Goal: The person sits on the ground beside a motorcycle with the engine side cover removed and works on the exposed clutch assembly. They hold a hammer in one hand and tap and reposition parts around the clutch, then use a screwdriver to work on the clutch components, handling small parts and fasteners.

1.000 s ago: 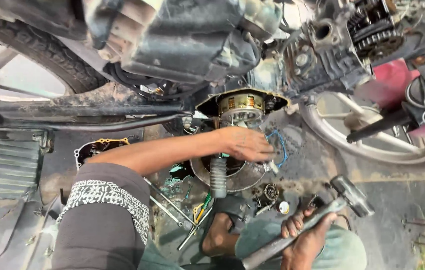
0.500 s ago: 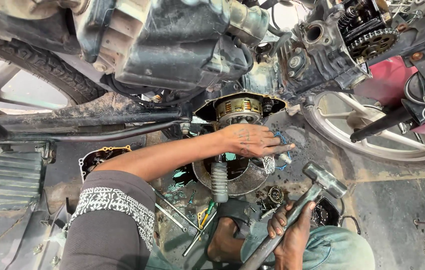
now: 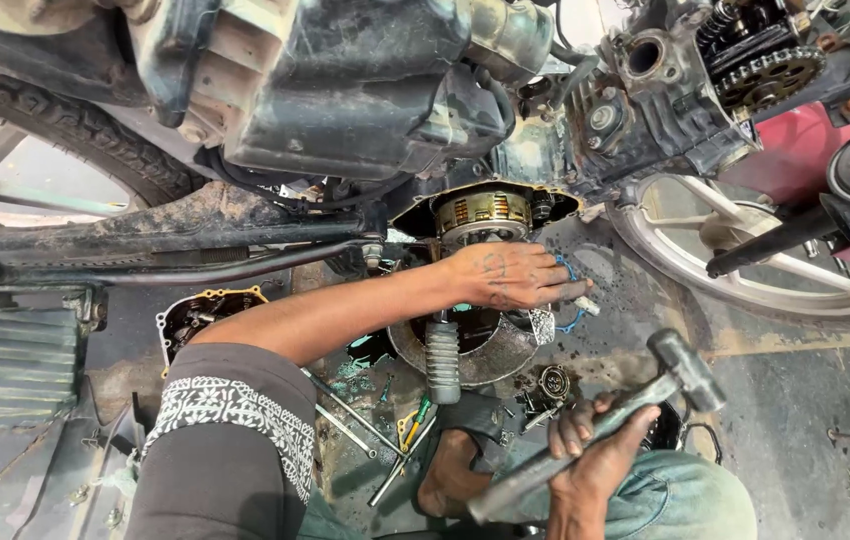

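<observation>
My left hand [image 3: 507,276] reaches across to the open side of a motorcycle engine [image 3: 490,215], where a round brass-toned clutch assembly shows. Its fingers pinch a small metal part with blue trim [image 3: 570,300] just below that opening. My right hand [image 3: 595,445] grips the shaft of a steel hammer [image 3: 683,368], head raised to the lower right of my left hand. A ribbed rubber footpeg [image 3: 442,360] hangs under my left wrist over a round metal pan [image 3: 490,350].
Screwdrivers and rods [image 3: 385,440] lie on the oily ground beside a removed engine cover [image 3: 207,312]. A cast alloy wheel [image 3: 745,260] lies at the right, a tyre [image 3: 75,130] at the upper left. A cam chain sprocket [image 3: 767,75] shows at top right.
My right hand has swung the hammer up and in toward my left hand. My left hand has stayed at the engine opening, fingers shifting slightly right.
</observation>
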